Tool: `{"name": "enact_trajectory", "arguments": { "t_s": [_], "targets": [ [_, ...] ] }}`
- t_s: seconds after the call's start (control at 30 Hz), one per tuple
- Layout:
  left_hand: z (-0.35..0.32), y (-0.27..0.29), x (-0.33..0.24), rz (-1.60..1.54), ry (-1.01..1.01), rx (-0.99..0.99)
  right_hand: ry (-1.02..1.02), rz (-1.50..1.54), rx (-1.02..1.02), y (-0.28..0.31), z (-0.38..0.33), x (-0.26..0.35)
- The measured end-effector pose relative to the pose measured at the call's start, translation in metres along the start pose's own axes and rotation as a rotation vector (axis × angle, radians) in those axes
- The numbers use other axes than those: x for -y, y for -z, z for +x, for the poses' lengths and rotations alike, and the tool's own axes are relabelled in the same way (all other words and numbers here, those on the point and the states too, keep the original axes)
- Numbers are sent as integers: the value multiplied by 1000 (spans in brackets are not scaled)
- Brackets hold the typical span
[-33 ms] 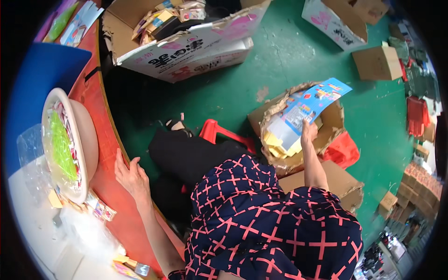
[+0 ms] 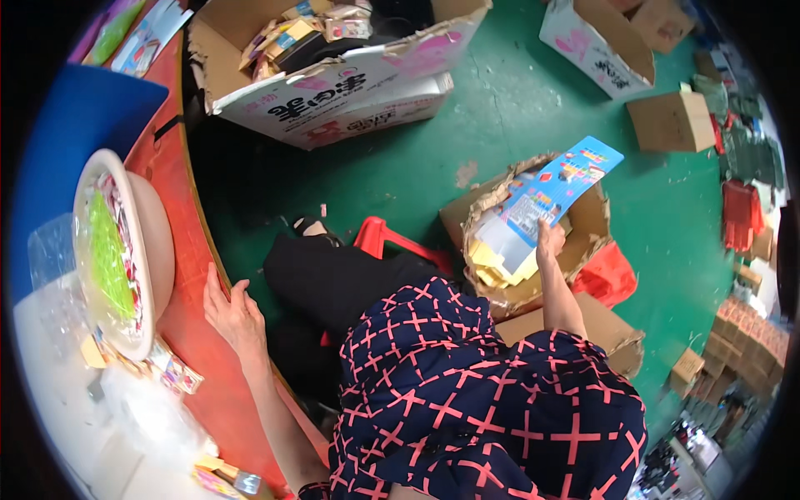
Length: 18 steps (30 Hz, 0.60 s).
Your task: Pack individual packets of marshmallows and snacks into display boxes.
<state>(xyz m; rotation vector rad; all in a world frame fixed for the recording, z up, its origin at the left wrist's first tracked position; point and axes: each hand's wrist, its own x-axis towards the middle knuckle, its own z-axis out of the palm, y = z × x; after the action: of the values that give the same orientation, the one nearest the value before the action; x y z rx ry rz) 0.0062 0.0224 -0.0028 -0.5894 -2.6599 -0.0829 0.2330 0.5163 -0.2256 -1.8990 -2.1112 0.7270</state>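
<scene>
My right hand [image 2: 550, 240] is closed on the lower edge of a blue printed cardboard sheet [image 2: 562, 183], which tilts over a torn cardboard box [image 2: 593, 242] on the floor. Under the sheet, yellow and pale papers [image 2: 500, 254] lie in that box. My left hand [image 2: 236, 315] rests at the edge of the red tabletop [image 2: 187, 275], fingers stretched out and holding nothing. Nearest to it stands a pale round basin [image 2: 154, 237] with a bright green plastic packet [image 2: 111, 250] and small red-and-white pieces.
A large white-printed carton [image 2: 333, 92] with small packets stands ahead. More cartons, including a plain brown box [image 2: 673, 121], sit at the right. A red plastic stool [image 2: 372, 236] is by my legs, and a red bag [image 2: 607, 277] lies beside the torn box. Clear plastic [image 2: 150, 408] covers the near-left table.
</scene>
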Motion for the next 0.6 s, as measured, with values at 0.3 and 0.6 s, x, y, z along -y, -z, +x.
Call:
{"name": "enact_trajectory", "arguments": {
  "t_s": [0.3,0.6],
  "targets": [
    [-6,-11,-7,-61,33,-59,96,203,-334,62,-6,84],
    [-13,-16,3,-503,186,-236,709,1440,35,244,-121,235]
  ]
}}
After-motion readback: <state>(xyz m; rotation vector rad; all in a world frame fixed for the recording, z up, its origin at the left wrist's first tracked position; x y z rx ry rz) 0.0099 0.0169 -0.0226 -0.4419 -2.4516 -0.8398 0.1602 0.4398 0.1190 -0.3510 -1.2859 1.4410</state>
